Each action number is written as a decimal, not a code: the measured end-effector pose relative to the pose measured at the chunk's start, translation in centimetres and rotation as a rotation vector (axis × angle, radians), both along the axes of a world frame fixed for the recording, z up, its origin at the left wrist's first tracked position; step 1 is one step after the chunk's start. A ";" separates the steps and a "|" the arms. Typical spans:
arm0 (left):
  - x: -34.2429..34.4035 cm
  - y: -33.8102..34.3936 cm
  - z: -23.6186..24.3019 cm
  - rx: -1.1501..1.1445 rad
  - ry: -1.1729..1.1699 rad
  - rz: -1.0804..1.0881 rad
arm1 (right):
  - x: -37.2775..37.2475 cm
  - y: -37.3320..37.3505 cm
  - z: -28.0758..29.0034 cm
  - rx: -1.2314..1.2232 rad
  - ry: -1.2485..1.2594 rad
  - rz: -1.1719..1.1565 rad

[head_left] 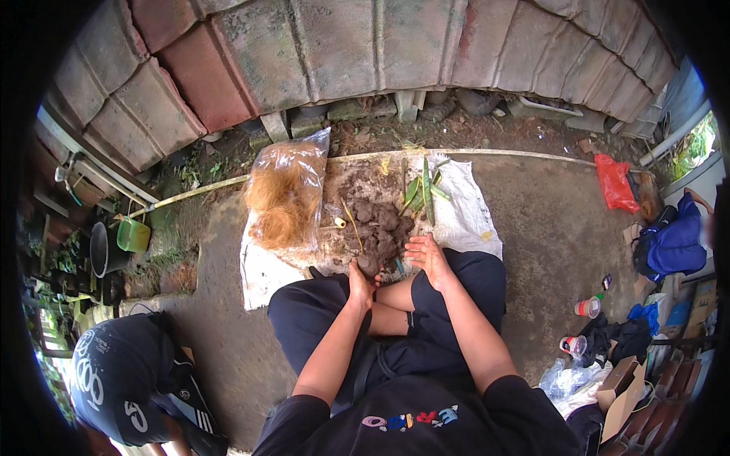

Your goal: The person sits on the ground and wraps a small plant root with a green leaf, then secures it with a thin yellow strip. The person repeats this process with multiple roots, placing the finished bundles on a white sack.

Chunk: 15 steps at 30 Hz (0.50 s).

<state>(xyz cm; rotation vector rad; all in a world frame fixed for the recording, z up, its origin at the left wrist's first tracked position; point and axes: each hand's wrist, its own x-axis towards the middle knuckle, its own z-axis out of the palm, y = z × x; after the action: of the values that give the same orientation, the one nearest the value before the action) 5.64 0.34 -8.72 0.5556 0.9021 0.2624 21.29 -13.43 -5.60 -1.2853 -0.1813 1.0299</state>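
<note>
Left of the soil pile (378, 228) lies a clear bag of brown fibre (283, 194). Our left hand (361, 283) pinches a soil clod (369, 264) at the pile's near edge; our right hand (428, 254) lies spread flat beside it. We judge we are shaping soil; next needs firm pressing. Green cuttings (423, 190) wait behind the pile.

Dark brown soil clods (378, 228) lie heaped on a white woven sack (262, 277), one clod (368, 264) nearest.
</note>
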 end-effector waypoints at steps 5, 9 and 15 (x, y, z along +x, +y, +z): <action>0.1 0.4 -0.4 -0.018 0.016 -0.001 | 0.8 1.2 0.0 -0.042 0.095 0.027; 0.6 0.6 -0.1 -0.055 -0.013 0.044 | 2.0 3.3 -1.7 -0.178 -0.011 0.063; 1.7 1.0 0.0 -0.064 -0.040 0.050 | 2.1 5.7 -6.0 -0.623 -0.692 0.409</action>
<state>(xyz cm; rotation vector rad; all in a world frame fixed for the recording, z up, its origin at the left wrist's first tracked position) 7.30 1.29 -8.75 0.4678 0.8831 0.2885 23.42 -7.77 -11.63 -2.2171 -0.7148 0.9726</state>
